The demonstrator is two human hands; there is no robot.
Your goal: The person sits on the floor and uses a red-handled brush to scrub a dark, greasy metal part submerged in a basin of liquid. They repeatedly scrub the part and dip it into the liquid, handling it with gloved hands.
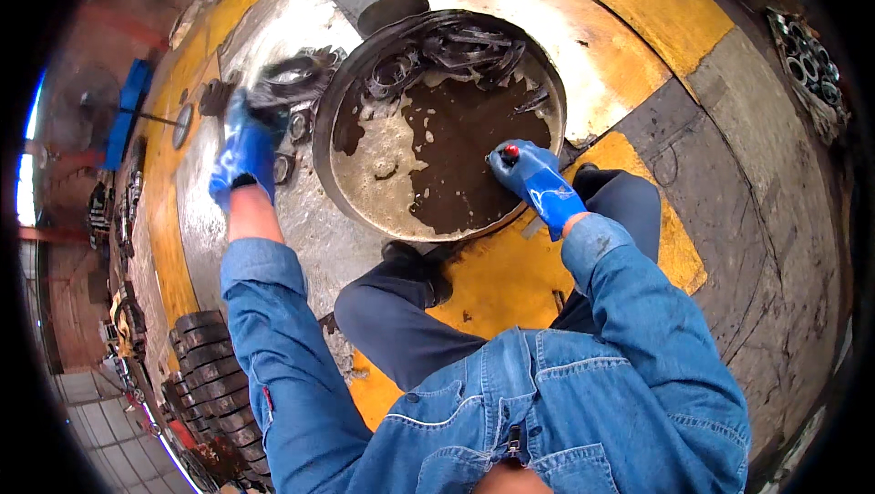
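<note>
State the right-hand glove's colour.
The right-hand glove is blue with white marks; see the head view.

Floor point(693, 193) (yellow, grey), round pan point(328, 143), dark parts point(299, 126) alongside

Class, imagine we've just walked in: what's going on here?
A person in blue gloves is working at a wide round pan of dark, foamy liquid. The right hand grips a red-ended handle over the pan's right side. The left hand, blurred, is left of the pan near dark loose parts; whether it holds anything is unclear. More blackened parts lie at the pan's far side.
</note>
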